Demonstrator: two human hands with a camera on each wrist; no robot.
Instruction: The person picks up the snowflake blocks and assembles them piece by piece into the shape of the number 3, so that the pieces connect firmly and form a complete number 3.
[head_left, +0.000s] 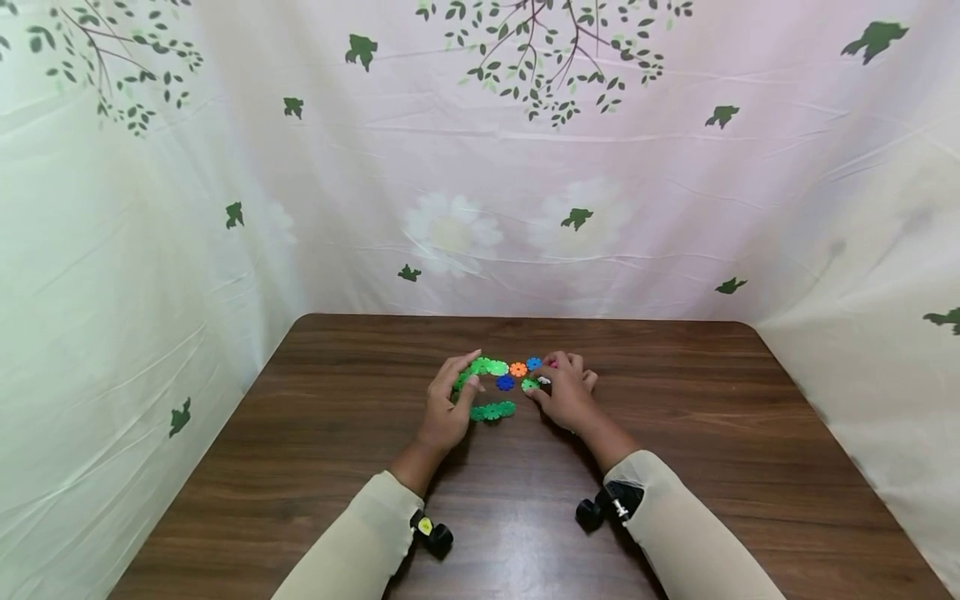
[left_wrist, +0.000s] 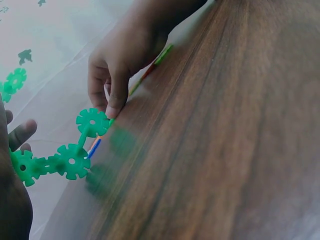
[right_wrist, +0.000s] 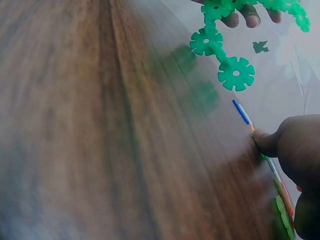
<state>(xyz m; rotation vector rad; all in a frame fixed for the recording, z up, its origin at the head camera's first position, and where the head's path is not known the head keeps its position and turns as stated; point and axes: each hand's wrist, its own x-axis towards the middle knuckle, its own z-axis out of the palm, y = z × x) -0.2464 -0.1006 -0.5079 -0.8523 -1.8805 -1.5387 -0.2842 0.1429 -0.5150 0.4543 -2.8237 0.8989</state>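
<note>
A curved chain of green notched discs stands partly raised off the table in my left hand, whose thumb and fingers curve round its left side. In the left wrist view, one end of the green chain is near my right hand. Flat on the table lie loose discs: orange, dark blue and lighter blue. My right hand has its thumb and fingertips down on a small green disc, pinching it; pink and white discs are partly hidden under its fingers.
The brown wooden table extends around both hands. A pale curtain with printed leaves and flowers hangs behind and beside it. Each sleeved wrist carries a small black camera mount. In the right wrist view, a green piece lies near the right hand.
</note>
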